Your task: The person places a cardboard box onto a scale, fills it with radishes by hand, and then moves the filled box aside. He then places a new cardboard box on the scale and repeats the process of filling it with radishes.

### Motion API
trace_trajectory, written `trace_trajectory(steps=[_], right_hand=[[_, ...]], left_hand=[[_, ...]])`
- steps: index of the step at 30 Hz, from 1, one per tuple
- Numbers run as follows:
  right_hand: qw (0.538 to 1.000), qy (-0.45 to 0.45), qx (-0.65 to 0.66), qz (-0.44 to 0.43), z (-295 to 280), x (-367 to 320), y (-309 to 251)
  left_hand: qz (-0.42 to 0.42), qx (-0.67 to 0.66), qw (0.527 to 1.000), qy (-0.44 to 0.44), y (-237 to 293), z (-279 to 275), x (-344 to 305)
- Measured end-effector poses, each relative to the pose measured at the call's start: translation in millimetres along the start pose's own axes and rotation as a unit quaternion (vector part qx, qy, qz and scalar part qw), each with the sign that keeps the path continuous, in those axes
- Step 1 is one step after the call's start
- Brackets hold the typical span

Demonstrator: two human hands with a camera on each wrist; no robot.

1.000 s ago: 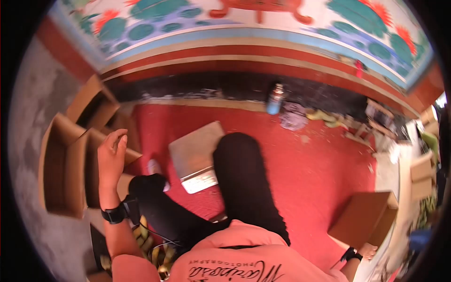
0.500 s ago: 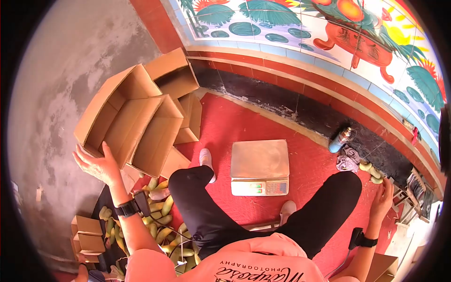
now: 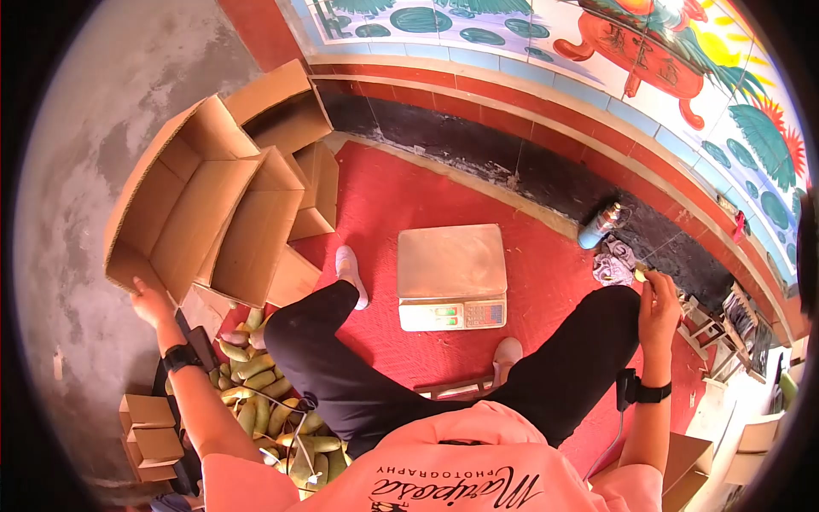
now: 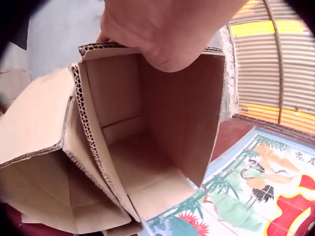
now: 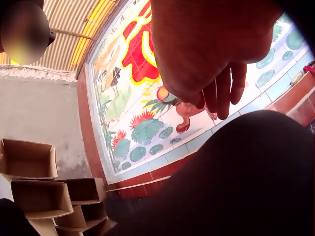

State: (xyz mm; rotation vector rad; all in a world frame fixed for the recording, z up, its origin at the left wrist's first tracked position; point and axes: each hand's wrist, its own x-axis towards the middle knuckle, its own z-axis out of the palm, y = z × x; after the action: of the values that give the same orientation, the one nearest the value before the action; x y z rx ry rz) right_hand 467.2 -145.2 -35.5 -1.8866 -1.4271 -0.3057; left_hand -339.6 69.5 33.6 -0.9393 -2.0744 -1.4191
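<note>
Beside the left thigh (image 3: 333,367), vegetables (image 3: 256,367) are heaped. Above the right knee (image 3: 601,320), the right hand (image 3: 659,311) is held with loosely bent fingers, and nothing is seen to be gripped. Out to the left, the rim of an open box (image 3: 205,213) appears to be pinched by the left hand (image 3: 155,309), though the fingertips are partly hidden. Other boxes (image 3: 256,252) are stacked against it. A scale (image 3: 452,260) is set on the floor (image 3: 546,264); farther off, a flask (image 3: 600,227) is stood near the wall (image 3: 444,128). The step in hand is judged to be handling the box; next, a firm hold and clearance from its neighbours would be called for.
</note>
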Motion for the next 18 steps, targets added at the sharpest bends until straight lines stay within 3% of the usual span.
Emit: trace_trajectory(steps=[3, 4, 5, 7, 9, 14, 17, 18], right_hand=[[0.999, -0.023, 0.0, -0.028, 11, 2, -2], [0.999, -0.031, -0.007, -0.025, 14, 2, -4], [0.997, -0.009, 0.076, -0.014, 27, -9, 18], [0.998, -0.041, 0.002, -0.04, 21, 4, -3], [0.998, -0.038, 0.001, -0.047, 25, 5, -3], [0.999, -0.04, 0.007, -0.035, 37, 6, -8], [0.998, -0.028, 0.012, -0.056, 44, 9, -11], [0.998, -0.029, 0.014, -0.059, 46, 9, -12]], left_hand=[[-0.003, 0.039, 0.999, 0.019, -11, -18, 27], [0.085, 0.064, 0.994, 0.032, -52, -21, 52], [0.172, 0.087, 0.98, 0.045, -84, -23, 71], [0.07, 0.09, 0.992, 0.06, -42, -57, 69], [0.005, 0.001, 0.995, 0.099, 15, -90, 42], [0.006, -0.094, 0.985, 0.145, 106, -152, -6], [-0.043, -0.121, 0.984, 0.125, 158, -164, -21], [-0.074, -0.243, 0.965, 0.069, 174, -163, -25]])
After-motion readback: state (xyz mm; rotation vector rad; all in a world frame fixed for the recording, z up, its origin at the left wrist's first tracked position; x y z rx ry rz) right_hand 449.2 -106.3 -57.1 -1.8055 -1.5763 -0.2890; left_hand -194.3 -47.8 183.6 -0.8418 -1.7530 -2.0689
